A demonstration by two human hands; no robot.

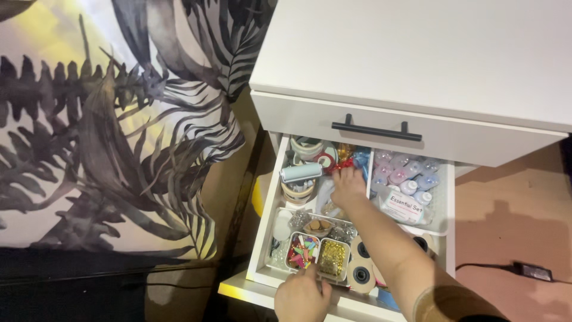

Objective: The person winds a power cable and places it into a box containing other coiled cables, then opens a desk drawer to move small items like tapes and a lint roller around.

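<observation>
Right hand (348,186) reaches, fingers curled (grip hidden), among craft supplies in the open drawer (266,238); left hand (302,295), loosely closed, touches the front rim. Bead tray (317,253) lies between them.

two bare hands (302,295) and forearms, no sleeves, rings or watch visible

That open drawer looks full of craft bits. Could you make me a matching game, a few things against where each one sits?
Things:
1. Pack of small pastel bottles
2. Tray of gold bits
3. Silver-blue roll
4. Black handle

Places:
A. On the shut drawer front above
B. Right compartment of the open drawer
C. Front of the drawer, beside the left hand
D. Back left, lying across tape rolls

Pairs: 1-B, 2-C, 3-D, 4-A. The right hand reaches into the middle of the drawer.
</observation>
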